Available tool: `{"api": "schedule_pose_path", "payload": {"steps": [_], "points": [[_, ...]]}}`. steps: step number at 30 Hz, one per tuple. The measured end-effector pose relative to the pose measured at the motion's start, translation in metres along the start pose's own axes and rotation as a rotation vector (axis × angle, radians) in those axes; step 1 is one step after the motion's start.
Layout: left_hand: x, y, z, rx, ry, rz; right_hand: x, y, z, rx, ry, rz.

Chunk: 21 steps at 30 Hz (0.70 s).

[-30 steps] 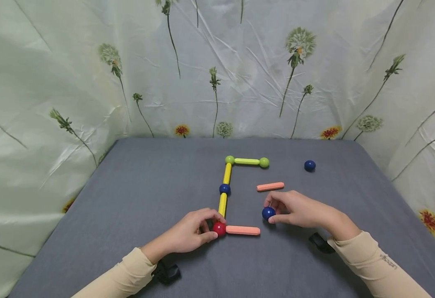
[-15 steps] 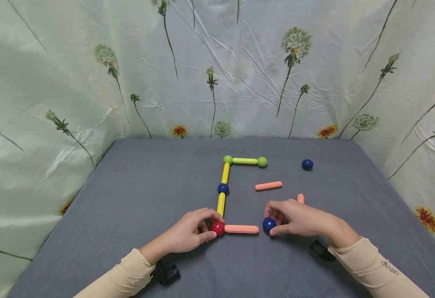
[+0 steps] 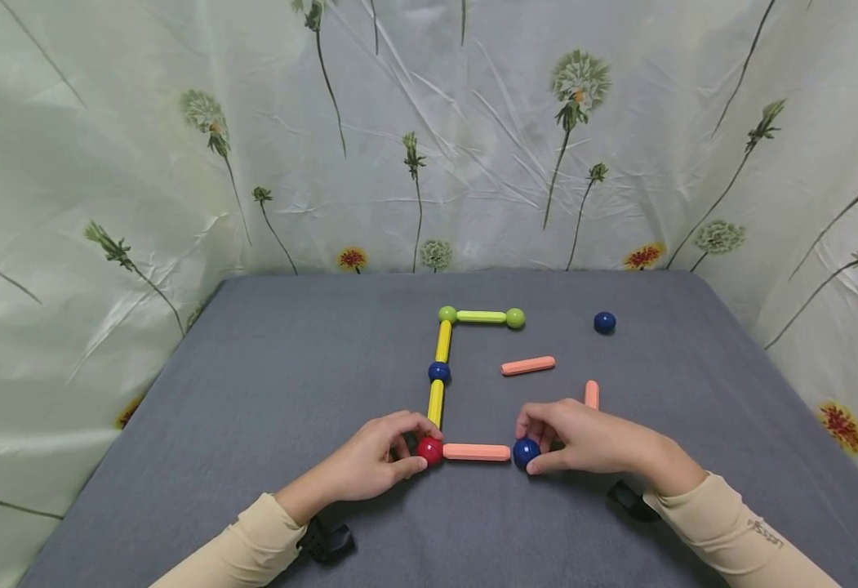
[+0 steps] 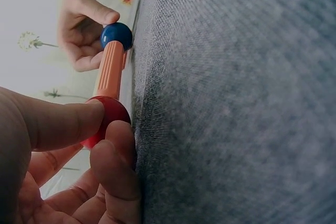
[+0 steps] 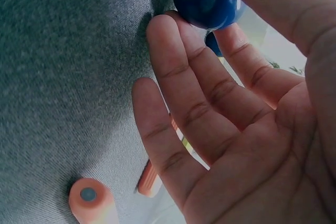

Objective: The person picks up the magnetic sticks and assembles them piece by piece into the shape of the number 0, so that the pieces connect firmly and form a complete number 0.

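Note:
Between thumb and fingers, my left hand (image 3: 384, 455) holds a red ball (image 3: 430, 450) at the near corner of a chain of sticks and balls. From that ball a salmon stick (image 3: 476, 452) runs right and a yellow stick (image 3: 436, 402) runs away. My right hand (image 3: 583, 438) pinches a blue ball (image 3: 526, 453) at the salmon stick's right end; a thin gap or contact there is hard to tell. Farther along the chain come a blue ball (image 3: 439, 371), another yellow stick (image 3: 443, 340), a green ball (image 3: 447, 314), a lime stick (image 3: 481, 317) and a second green ball (image 3: 515, 318).
A loose salmon stick (image 3: 528, 366) lies inside the chain's bend. Another salmon stick (image 3: 592, 394) is partly hidden behind my right hand. One loose blue ball (image 3: 605, 322) sits at the back right of the grey cloth-covered table (image 3: 311, 343). A flowered curtain (image 3: 370, 163) stands behind.
My right hand has brought its blue ball nearer to me, then left to the salmon stick's end. A salmon stick behind that hand has come into view. My left hand keeps its hold.

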<state>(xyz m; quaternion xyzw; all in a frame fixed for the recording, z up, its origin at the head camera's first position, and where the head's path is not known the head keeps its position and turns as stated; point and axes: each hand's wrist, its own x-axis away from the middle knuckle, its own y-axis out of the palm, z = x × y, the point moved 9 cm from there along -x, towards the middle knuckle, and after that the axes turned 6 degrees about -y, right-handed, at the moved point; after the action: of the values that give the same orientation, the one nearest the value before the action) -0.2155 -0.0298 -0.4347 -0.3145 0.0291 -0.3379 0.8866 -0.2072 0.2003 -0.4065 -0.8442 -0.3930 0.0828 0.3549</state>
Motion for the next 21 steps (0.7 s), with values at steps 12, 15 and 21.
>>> {"api": "schedule_pose_path", "payload": {"steps": [12,15,21], "points": [[-0.002,0.0006,0.0014,-0.008,0.017,-0.005,-0.0014,0.0021,0.0021,-0.011,-0.006,-0.003],[-0.0019,0.0002,0.0023,-0.005,0.021,-0.004,-0.0015,0.0018,0.0028,-0.013,0.005,-0.007],[-0.0019,-0.0002,0.0042,0.001,0.038,-0.001,-0.0008,-0.0042,0.0027,-0.019,0.02,0.004]]}}
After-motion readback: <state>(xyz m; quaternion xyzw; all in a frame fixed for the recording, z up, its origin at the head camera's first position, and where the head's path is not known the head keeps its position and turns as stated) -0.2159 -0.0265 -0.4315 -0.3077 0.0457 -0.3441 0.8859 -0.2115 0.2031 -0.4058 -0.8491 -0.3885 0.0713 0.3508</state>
